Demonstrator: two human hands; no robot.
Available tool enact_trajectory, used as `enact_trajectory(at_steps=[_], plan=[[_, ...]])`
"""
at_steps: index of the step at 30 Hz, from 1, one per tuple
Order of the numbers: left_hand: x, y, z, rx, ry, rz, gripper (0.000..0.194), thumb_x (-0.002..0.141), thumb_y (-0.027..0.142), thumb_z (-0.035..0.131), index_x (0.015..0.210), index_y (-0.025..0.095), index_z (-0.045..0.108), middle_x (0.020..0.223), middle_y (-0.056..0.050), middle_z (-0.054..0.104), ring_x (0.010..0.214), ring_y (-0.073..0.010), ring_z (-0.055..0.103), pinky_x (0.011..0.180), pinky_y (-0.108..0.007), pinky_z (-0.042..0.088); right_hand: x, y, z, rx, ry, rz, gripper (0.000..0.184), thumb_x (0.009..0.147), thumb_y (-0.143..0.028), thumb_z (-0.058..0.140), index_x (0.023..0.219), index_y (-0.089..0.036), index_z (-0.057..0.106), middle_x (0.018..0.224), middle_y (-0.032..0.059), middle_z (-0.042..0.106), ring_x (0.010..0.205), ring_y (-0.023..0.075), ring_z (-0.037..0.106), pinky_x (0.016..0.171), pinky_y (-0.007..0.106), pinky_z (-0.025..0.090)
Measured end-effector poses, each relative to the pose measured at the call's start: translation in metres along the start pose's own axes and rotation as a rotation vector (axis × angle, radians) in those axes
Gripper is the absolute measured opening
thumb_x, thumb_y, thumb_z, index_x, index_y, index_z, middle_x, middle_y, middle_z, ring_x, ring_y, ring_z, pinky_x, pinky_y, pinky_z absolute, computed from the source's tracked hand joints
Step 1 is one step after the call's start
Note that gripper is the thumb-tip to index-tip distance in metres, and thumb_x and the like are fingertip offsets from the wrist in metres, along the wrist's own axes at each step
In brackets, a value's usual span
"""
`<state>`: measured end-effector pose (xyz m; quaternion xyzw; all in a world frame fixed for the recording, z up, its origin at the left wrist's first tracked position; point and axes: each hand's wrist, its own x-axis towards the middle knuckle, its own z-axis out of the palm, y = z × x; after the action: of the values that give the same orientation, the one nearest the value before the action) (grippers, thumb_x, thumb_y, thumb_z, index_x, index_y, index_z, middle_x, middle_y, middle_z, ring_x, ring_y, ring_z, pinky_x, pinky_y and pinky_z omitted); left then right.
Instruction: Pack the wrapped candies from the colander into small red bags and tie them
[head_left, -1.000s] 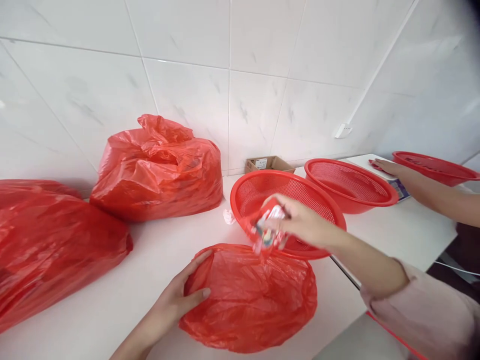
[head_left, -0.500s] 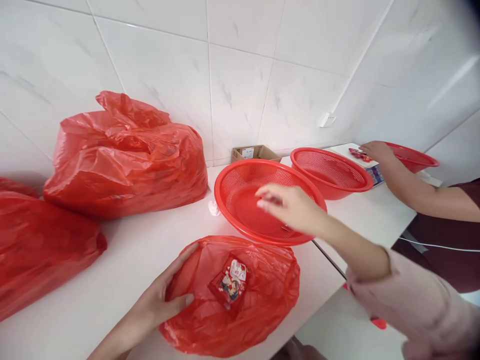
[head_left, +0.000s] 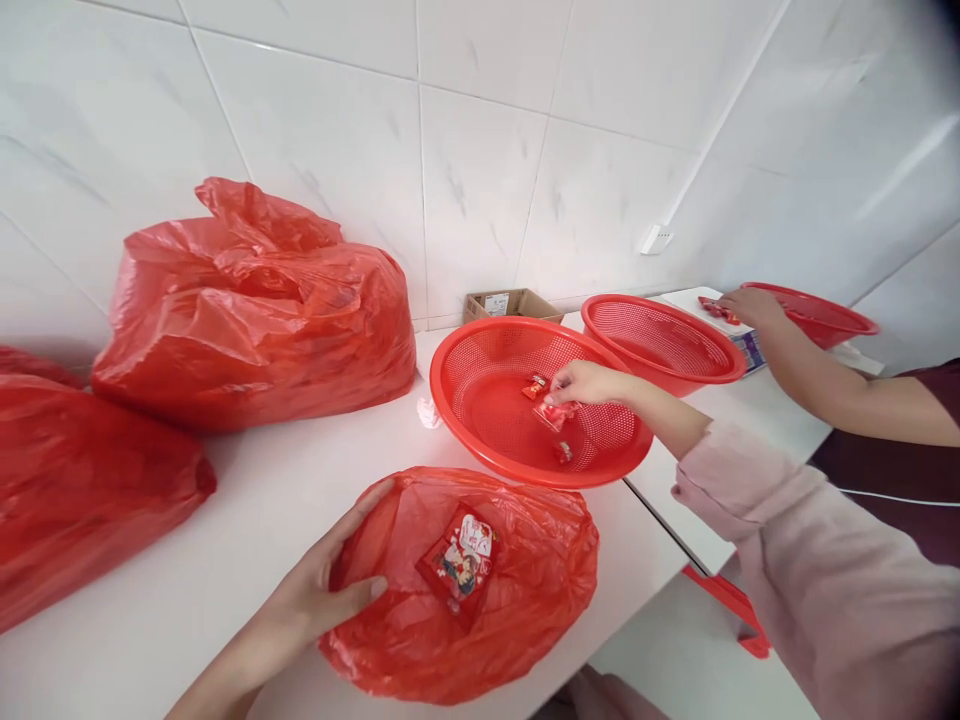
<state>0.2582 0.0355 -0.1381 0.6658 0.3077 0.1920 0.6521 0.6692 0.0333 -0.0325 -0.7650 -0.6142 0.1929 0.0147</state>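
Observation:
My left hand (head_left: pixel 319 585) holds the left rim of an open red plastic bag (head_left: pixel 540 590), its thumb over the inner side and its fingers stretched along the edge. A red packet (head_left: pixel 461 560) with a cartoon picture and white lettering lies in the bag. Over the red perforated plastic basket (head_left: pixel 480 440), my right hand (head_left: pixel 581 385) pinches a small red clear-edged packet (head_left: pixel 553 414). Close to those fingers is a small red wrapped piece (head_left: pixel 535 386). Another small wrapped piece (head_left: pixel 564 453) shows lower in the basket.
Two full red plastic bags (head_left: pixel 262 320) (head_left: pixel 90 500) stand at the left. Behind the basket are a cardboard box (head_left: pixel 517 303) and a second red basket (head_left: pixel 660 340). A co-worker's arm (head_left: pixel 810 370) reaches to red packets (head_left: pixel 718 310) beside another basket (head_left: pixel 817 305). Crumpled paper (head_left: pixel 427 413) lies nearby.
My right hand has gone from hovering over the basket with curled fingers to pinching a small red packet. More small wrapped pieces now show in the basket. My left hand stays at the bag's rim.

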Motion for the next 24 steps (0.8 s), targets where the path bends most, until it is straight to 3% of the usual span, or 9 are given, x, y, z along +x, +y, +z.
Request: enact_trajectory(at_steps=[3,6,8,10,13,15,18,21,24], plan=[[0.001,0.001,0.001,-0.025,0.004,-0.003,0.082,0.082,0.041,0.069,0.153,0.035,0.029,0.163,-0.002,0.023,0.146,-0.0346,0.028,0.115,-0.052,0.032,-0.023,-0.029,-0.005,0.225,0.053,-0.127,0.038,0.093,-0.049,0.049,0.087,-0.015,0.064,0.078,0.0024,0.066,0.067,0.0115,0.060,0.061,0.022,0.045],[0.000,0.003,0.002,-0.085,0.004,0.003,0.083,0.082,0.042,0.068,0.154,0.034,0.028,0.163,-0.003,0.022,0.145,-0.0355,0.030,0.113,-0.052,0.035,-0.051,-0.073,0.016,0.526,-0.006,-0.304,0.036,0.090,-0.049,0.054,0.086,-0.015,0.063,0.069,0.0007,0.065,0.059,0.0108,0.058,0.056,0.021,0.043],[0.000,0.004,0.003,-0.106,-0.004,-0.005,0.083,0.083,0.041,0.068,0.154,0.035,0.026,0.163,-0.003,0.022,0.144,-0.0363,0.031,0.112,-0.052,0.038,-0.068,-0.104,0.042,0.507,-0.056,-0.389,0.030,0.091,-0.043,0.057,0.081,-0.015,0.065,0.067,0.0004,0.066,0.059,0.0107,0.059,0.057,0.022,0.042],[-0.001,0.004,0.003,-0.099,-0.013,-0.011,0.083,0.083,0.040,0.068,0.154,0.037,0.025,0.163,-0.002,0.022,0.144,-0.0364,0.031,0.112,-0.051,0.039,-0.080,-0.130,0.065,0.329,0.004,-0.445,0.023,0.092,-0.034,0.058,0.081,-0.016,0.068,0.071,0.0016,0.068,0.064,0.0121,0.061,0.061,0.023,0.041],[-0.002,0.004,0.002,-0.063,-0.007,0.004,0.083,0.083,0.038,0.068,0.154,0.039,0.024,0.163,-0.001,0.022,0.146,-0.0351,0.028,0.113,-0.050,0.037,-0.086,-0.148,0.075,0.179,0.127,-0.512,0.018,0.094,-0.024,0.053,0.092,-0.017,0.070,0.082,0.0037,0.071,0.074,0.0141,0.062,0.067,0.025,0.042],[-0.002,0.004,0.002,-0.038,-0.002,0.024,0.084,0.083,0.037,0.068,0.154,0.038,0.024,0.163,-0.001,0.021,0.146,-0.0347,0.027,0.114,-0.050,0.035,-0.081,-0.141,0.060,0.221,0.188,-0.509,0.021,0.097,-0.025,0.050,0.102,-0.020,0.069,0.091,0.0025,0.072,0.080,0.0139,0.064,0.072,0.025,0.043],[-0.003,0.004,0.002,0.010,0.032,0.053,0.082,0.084,0.038,0.067,0.154,0.037,0.025,0.164,-0.002,0.021,0.147,-0.0344,0.026,0.116,-0.050,0.031,-0.061,-0.108,0.030,0.118,0.251,-0.365,0.021,0.096,-0.028,0.050,0.111,-0.023,0.065,0.109,0.0023,0.070,0.097,0.0161,0.064,0.082,0.027,0.044],[-0.003,0.003,0.003,0.107,0.134,0.086,0.075,0.086,0.039,0.064,0.152,0.038,0.029,0.162,0.001,0.025,0.147,-0.0328,0.025,0.118,-0.048,0.027,-0.038,-0.065,0.023,-0.165,0.038,-0.149,0.027,0.086,-0.032,0.063,0.110,-0.020,0.064,0.107,0.0092,0.069,0.095,0.0234,0.064,0.076,0.030,0.045],[-0.003,0.003,0.004,0.218,0.249,0.136,0.066,0.088,0.040,0.061,0.149,0.036,0.037,0.160,0.000,0.030,0.147,-0.0328,0.026,0.119,-0.049,0.025,-0.021,-0.029,0.040,-0.208,-0.149,-0.121,0.026,0.071,-0.023,0.074,0.095,-0.017,0.068,0.089,0.0083,0.070,0.077,0.0225,0.065,0.062,0.027,0.043]])
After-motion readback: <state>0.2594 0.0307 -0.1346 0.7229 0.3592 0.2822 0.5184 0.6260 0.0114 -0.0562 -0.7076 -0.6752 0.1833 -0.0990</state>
